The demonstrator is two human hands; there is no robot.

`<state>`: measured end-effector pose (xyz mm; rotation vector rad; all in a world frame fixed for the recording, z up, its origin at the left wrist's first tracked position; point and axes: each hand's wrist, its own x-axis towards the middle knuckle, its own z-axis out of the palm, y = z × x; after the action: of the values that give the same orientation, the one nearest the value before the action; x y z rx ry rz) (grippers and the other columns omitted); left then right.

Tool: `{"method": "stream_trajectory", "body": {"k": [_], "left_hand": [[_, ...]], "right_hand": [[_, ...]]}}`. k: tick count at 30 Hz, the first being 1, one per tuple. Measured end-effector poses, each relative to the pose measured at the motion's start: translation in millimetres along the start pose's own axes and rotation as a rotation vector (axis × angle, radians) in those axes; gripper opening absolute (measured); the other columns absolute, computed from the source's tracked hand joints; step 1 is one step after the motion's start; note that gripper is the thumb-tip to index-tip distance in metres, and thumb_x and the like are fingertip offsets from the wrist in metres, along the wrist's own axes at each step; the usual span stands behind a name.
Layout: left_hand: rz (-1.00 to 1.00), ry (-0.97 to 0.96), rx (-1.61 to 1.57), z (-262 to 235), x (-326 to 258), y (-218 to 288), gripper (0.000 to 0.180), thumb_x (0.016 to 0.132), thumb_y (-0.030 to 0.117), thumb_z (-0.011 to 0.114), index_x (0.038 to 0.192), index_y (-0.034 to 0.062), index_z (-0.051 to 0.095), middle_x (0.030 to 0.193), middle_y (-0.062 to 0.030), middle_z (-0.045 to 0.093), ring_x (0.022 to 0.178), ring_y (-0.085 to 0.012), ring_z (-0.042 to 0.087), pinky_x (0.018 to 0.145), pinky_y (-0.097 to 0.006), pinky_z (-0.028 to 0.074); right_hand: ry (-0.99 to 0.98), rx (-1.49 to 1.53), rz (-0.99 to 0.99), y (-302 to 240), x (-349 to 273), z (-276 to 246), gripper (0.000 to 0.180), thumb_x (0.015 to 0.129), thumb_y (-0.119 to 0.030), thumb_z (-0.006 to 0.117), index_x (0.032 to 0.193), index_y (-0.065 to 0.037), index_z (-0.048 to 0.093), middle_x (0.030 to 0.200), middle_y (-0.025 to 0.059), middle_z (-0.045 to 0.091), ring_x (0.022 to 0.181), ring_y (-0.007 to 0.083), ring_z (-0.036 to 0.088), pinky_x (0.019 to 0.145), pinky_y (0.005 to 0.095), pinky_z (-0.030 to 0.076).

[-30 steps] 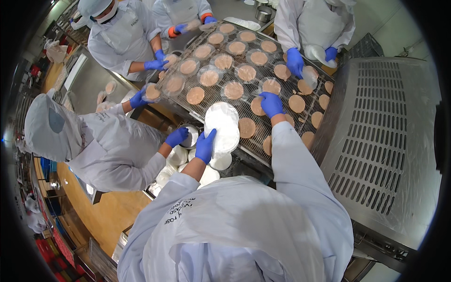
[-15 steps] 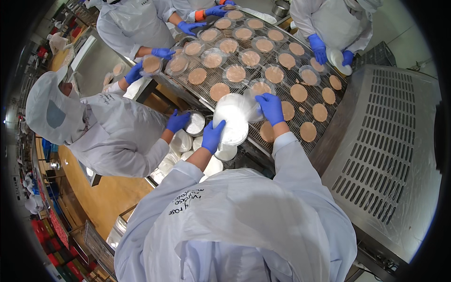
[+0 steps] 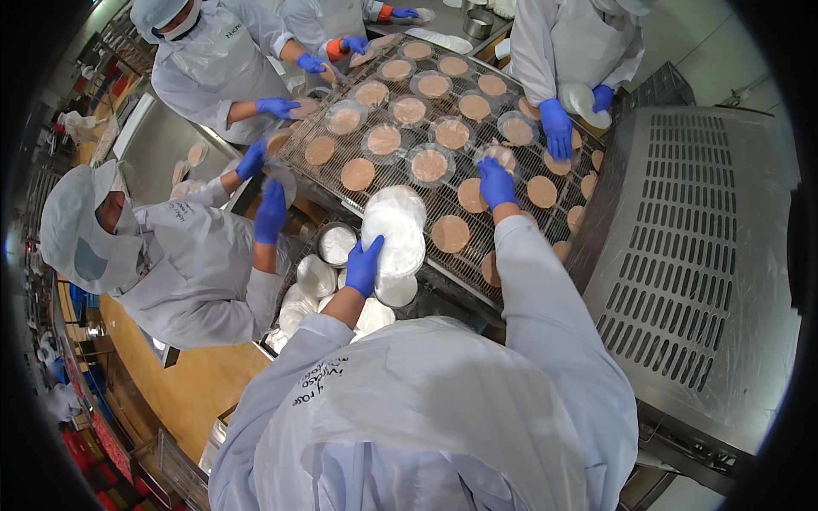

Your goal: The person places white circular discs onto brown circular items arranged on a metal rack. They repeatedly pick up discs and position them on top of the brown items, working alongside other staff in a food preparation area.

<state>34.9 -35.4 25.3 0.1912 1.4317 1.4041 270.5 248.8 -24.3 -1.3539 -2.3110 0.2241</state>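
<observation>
My left hand [image 3: 365, 266] is closed on the edge of a stack of round, whitish film discs [image 3: 394, 226], held over the near edge of a wire mesh conveyor [image 3: 400, 183]. My right hand [image 3: 497, 183] reaches over the mesh, its fingers together on a clear film disc at a flat, round, pinkish-brown patty [image 3: 503, 157]. Its fingertips partly cover that patty. More patties lie in rows around it; some, such as a patty [image 3: 429, 165] nearer my left hand, have a clear disc on them, while a patty [image 3: 450, 233] nearer me looks bare.
At my left a co-worker [image 3: 196, 247] stands by a round metal tin [image 3: 337, 244] and several white disc stacks [image 3: 315, 277]. Other gloved co-workers stand along the far side. A slotted steel housing [image 3: 682, 255] borders the conveyor on the right.
My right hand has moved from beside the film stack out to a patty, carrying a clear disc. The stack has shifted left with my left hand. Patties appear further left; the left co-worker's hand left the tin.
</observation>
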Motion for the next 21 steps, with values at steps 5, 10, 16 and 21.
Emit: {"method": "stream_trajectory", "body": {"k": [5, 10, 16, 21], "left_hand": [[0.006, -0.031, 0.025, -5, 7, 5, 0.049, 0.084, 0.021, 0.063, 0.122, -0.0059, 0.048, 0.110, -0.0138, 0.059, 0.095, -0.0219, 0.060, 0.082, -0.031, 0.049], [0.059, -0.076, 0.044, 0, 4, 10, 0.048, 0.084, 0.021, 0.064, 0.121, -0.0061, 0.049, 0.111, -0.0136, 0.059, 0.096, -0.0206, 0.060, 0.082, -0.030, 0.048], [0.049, -0.064, 0.043, 18, -7, 15, 0.048, 0.084, 0.021, 0.064, 0.121, -0.0057, 0.049, 0.111, -0.0130, 0.059, 0.096, -0.0199, 0.059, 0.083, -0.030, 0.048], [0.016, -0.054, 0.014, 21, -14, 11, 0.049, 0.084, 0.021, 0.064, 0.122, -0.0056, 0.048, 0.110, -0.0132, 0.059, 0.096, -0.0197, 0.059, 0.083, -0.030, 0.048]], "right_hand": [[-0.169, 0.250, 0.039, -89, -33, -15, 0.024, 0.088, -0.019, 0.048, 0.106, -0.011, 0.061, 0.103, 0.0188, 0.062, 0.093, 0.0369, 0.059, 0.079, 0.0442, 0.047], [-0.345, 0.669, 0.271, -172, -51, -29, 0.025, 0.086, -0.022, 0.053, 0.101, -0.003, 0.062, 0.095, 0.0169, 0.065, 0.090, 0.0309, 0.062, 0.077, 0.0385, 0.048], [-0.134, 0.943, 0.362, -116, -37, -33, 0.024, 0.084, -0.019, 0.056, 0.100, -0.002, 0.063, 0.089, 0.0096, 0.067, 0.085, 0.0203, 0.062, 0.076, 0.0345, 0.048], [0.233, 0.322, 0.350, 6, 10, -61, 0.024, 0.085, -0.014, 0.051, 0.101, -0.003, 0.064, 0.095, 0.0134, 0.066, 0.091, 0.0302, 0.062, 0.081, 0.0366, 0.048]]}}
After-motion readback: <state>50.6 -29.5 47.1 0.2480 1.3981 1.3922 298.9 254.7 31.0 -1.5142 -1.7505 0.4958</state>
